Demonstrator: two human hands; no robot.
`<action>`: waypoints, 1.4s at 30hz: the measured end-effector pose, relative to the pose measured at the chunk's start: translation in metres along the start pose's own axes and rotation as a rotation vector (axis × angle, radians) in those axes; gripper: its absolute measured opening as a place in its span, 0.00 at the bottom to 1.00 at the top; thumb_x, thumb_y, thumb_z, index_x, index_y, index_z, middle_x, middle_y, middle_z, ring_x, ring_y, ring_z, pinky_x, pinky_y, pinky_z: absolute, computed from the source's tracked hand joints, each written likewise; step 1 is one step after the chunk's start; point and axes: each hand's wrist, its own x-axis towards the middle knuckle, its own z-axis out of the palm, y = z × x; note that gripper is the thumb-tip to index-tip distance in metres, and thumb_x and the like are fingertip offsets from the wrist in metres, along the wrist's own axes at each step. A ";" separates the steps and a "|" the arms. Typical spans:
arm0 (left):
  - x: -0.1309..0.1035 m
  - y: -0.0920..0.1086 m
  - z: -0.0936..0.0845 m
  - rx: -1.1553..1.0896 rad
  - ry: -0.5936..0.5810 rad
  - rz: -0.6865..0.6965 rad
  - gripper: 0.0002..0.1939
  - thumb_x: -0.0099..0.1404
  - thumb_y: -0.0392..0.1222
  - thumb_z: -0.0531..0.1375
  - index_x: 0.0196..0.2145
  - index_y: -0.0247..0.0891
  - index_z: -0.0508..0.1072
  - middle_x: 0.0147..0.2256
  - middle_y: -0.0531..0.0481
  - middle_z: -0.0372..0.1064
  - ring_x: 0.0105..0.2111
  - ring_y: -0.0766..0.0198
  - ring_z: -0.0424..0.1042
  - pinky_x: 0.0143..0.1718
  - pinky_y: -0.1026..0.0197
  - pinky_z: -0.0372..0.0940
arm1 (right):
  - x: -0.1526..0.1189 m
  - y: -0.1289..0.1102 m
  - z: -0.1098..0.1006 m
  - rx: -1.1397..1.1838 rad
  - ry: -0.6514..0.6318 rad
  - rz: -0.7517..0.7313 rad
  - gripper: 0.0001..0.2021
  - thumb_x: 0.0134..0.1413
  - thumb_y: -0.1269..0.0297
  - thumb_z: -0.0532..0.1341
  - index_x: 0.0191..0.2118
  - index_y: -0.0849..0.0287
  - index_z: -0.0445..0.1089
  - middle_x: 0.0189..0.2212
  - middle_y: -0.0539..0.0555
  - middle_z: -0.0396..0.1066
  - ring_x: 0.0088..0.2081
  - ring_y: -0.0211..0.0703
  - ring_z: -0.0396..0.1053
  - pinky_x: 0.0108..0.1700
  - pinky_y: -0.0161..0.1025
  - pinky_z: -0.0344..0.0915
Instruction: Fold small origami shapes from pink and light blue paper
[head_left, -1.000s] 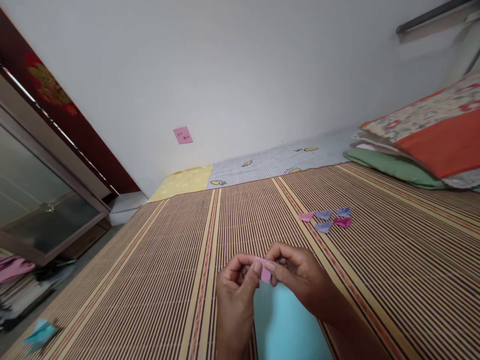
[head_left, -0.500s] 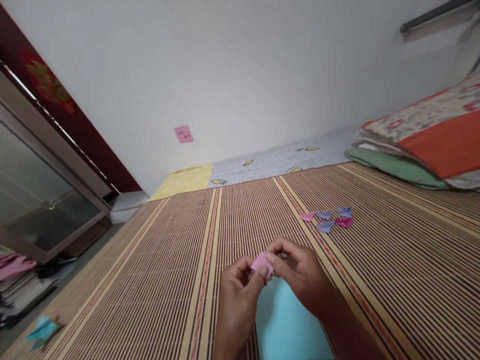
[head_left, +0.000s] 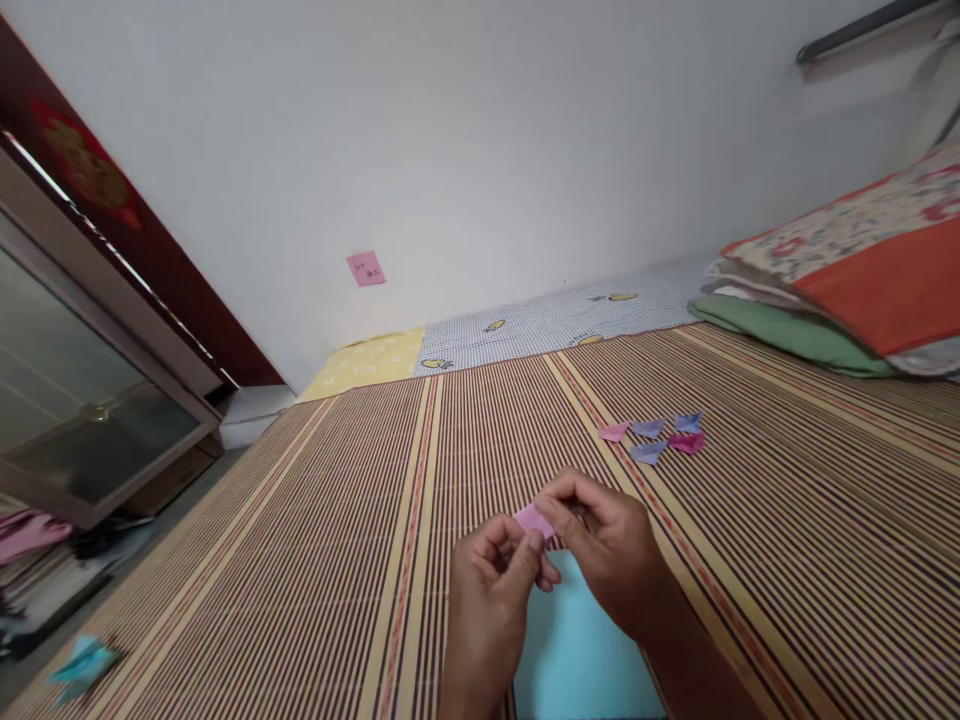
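Between my two hands is a small folded piece of pink paper (head_left: 533,521). My left hand (head_left: 495,585) pinches its lower edge with thumb and fingers. At its upper right, my right hand (head_left: 604,545) grips the paper too, and those fingertips partly cover it. Beneath the hands lies a light blue sheet (head_left: 581,640), flat on the striped mat. Beyond them, to the right, several small folded paper pieces rest in a group: a pink one (head_left: 614,432), a magenta one (head_left: 686,442) and bluish-purple ones (head_left: 649,453).
The striped bamboo mat (head_left: 322,540) spreads over the bed. A turquoise folded paper (head_left: 84,665) sits at its left edge. Stacked pillows (head_left: 862,260) stand at the right by the wall. A pink note (head_left: 365,268) is stuck on the wall. Left is a glass-fronted cabinet (head_left: 90,400).
Both hands still hold the pink paper. My left hand has shifted slightly right, and the paper has moved a little up and right, with less of it showing.
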 end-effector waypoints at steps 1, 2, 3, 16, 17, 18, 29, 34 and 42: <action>0.000 0.000 0.001 0.002 0.025 0.009 0.16 0.65 0.49 0.65 0.26 0.36 0.73 0.22 0.52 0.70 0.25 0.66 0.67 0.32 0.63 0.61 | -0.001 -0.003 0.000 -0.071 0.021 -0.072 0.11 0.65 0.63 0.59 0.29 0.57 0.69 0.25 0.49 0.68 0.29 0.40 0.67 0.32 0.37 0.63; 0.000 0.000 0.001 -0.006 0.032 0.017 0.15 0.65 0.48 0.66 0.26 0.36 0.74 0.22 0.53 0.69 0.25 0.66 0.67 0.32 0.64 0.61 | -0.002 -0.006 -0.001 -0.117 0.032 -0.122 0.11 0.64 0.65 0.59 0.29 0.57 0.69 0.26 0.50 0.69 0.30 0.41 0.68 0.34 0.37 0.63; 0.000 -0.001 0.001 -0.030 0.011 0.018 0.15 0.65 0.48 0.66 0.27 0.36 0.74 0.22 0.52 0.70 0.25 0.66 0.67 0.32 0.64 0.61 | -0.002 -0.009 -0.003 -0.127 0.034 -0.134 0.11 0.64 0.65 0.59 0.29 0.57 0.70 0.26 0.50 0.69 0.30 0.41 0.68 0.34 0.37 0.63; 0.006 -0.015 -0.003 -0.251 -0.254 -0.068 0.17 0.70 0.50 0.61 0.31 0.32 0.76 0.22 0.46 0.77 0.20 0.67 0.72 0.25 0.65 0.56 | 0.005 0.020 -0.004 0.298 -0.040 0.274 0.14 0.59 0.54 0.65 0.29 0.59 0.72 0.21 0.47 0.66 0.23 0.35 0.62 0.25 0.32 0.60; 0.007 -0.015 -0.003 -0.251 -0.257 -0.063 0.17 0.69 0.50 0.61 0.30 0.33 0.76 0.22 0.46 0.77 0.20 0.67 0.71 0.25 0.65 0.55 | 0.005 0.021 -0.003 0.303 -0.037 0.277 0.15 0.59 0.53 0.65 0.29 0.59 0.72 0.21 0.47 0.66 0.23 0.35 0.61 0.24 0.32 0.60; 0.007 -0.015 -0.003 -0.249 -0.259 -0.058 0.17 0.69 0.50 0.61 0.30 0.33 0.76 0.21 0.47 0.76 0.20 0.67 0.71 0.25 0.65 0.55 | 0.005 0.022 -0.002 0.309 -0.035 0.283 0.15 0.59 0.53 0.65 0.29 0.59 0.72 0.20 0.47 0.65 0.22 0.35 0.61 0.24 0.32 0.60; 0.002 -0.002 0.000 -0.115 -0.228 -0.069 0.16 0.68 0.50 0.62 0.32 0.33 0.77 0.23 0.47 0.76 0.22 0.66 0.71 0.28 0.64 0.62 | 0.006 0.021 -0.001 0.370 -0.073 0.329 0.16 0.58 0.52 0.65 0.28 0.60 0.71 0.17 0.46 0.65 0.20 0.33 0.60 0.22 0.31 0.57; 0.003 -0.002 0.000 -0.058 -0.164 -0.044 0.16 0.67 0.50 0.62 0.29 0.34 0.76 0.20 0.49 0.73 0.21 0.65 0.69 0.29 0.63 0.62 | 0.006 0.021 0.002 0.349 -0.055 0.309 0.15 0.57 0.54 0.66 0.28 0.60 0.71 0.19 0.47 0.66 0.21 0.34 0.61 0.24 0.32 0.59; -0.001 0.002 0.003 0.394 0.070 0.051 0.19 0.69 0.48 0.59 0.21 0.39 0.66 0.19 0.54 0.61 0.22 0.65 0.61 0.25 0.63 0.53 | 0.005 0.004 -0.007 0.207 -0.135 0.210 0.11 0.62 0.60 0.63 0.30 0.59 0.72 0.26 0.49 0.70 0.30 0.39 0.68 0.32 0.34 0.64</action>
